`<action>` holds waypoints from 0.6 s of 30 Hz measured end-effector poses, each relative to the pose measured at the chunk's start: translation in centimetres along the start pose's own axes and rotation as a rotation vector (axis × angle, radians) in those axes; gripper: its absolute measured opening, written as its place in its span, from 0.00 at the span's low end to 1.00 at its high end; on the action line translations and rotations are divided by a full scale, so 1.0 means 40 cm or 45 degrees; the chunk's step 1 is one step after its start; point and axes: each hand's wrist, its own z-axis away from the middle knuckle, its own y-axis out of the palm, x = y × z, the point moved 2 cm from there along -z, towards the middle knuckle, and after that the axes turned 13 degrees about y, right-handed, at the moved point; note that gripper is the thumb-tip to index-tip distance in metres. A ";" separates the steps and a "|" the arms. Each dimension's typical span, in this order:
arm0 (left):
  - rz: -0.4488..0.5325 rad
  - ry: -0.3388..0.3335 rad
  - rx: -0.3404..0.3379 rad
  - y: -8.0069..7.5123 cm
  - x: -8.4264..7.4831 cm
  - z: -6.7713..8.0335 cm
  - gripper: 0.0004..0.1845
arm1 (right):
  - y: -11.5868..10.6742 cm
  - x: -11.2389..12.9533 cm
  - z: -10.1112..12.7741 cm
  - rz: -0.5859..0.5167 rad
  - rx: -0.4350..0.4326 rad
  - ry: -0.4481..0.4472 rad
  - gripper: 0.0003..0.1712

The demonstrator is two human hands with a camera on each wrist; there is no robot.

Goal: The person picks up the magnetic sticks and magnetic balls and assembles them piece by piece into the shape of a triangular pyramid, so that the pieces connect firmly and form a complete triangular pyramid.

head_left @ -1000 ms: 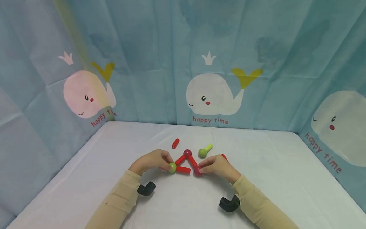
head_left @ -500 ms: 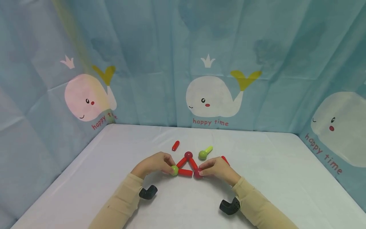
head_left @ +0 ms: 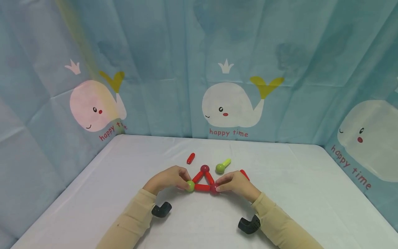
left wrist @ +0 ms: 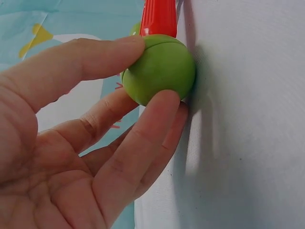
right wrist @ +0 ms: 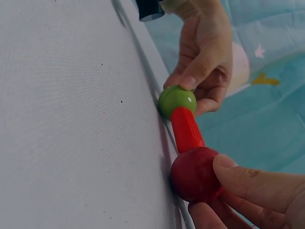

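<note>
Pinching the green ball [head_left: 190, 186] between thumb and fingertips, the left hand [head_left: 168, 178] steadies one corner of a red-rod triangle [head_left: 203, 180] lying flat on the white table [head_left: 93, 204]. Fingers of the right hand [head_left: 236, 183] grip the dark red ball [head_left: 214, 188] at the opposite corner, with one red rod [head_left: 202, 187] joining both balls.

Lime-green round plastic ball [head_left: 190, 186], dark-red round ball [head_left: 214, 188], 3 bright-red plastic rods [head_left: 202, 187], pale-blue whale-print cloth backdrop [head_left: 230, 103], white tablecloth [head_left: 199, 221]
</note>
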 end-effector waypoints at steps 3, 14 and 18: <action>0.011 0.004 0.004 -0.001 0.003 -0.002 0.09 | -0.002 0.001 -0.001 -0.011 0.010 -0.007 0.15; -0.005 -0.021 -0.023 0.005 0.001 -0.003 0.10 | -0.007 -0.005 -0.007 -0.006 -0.011 0.005 0.15; -0.018 -0.022 -0.021 0.005 0.000 -0.003 0.11 | -0.009 -0.006 -0.005 -0.009 -0.012 0.008 0.15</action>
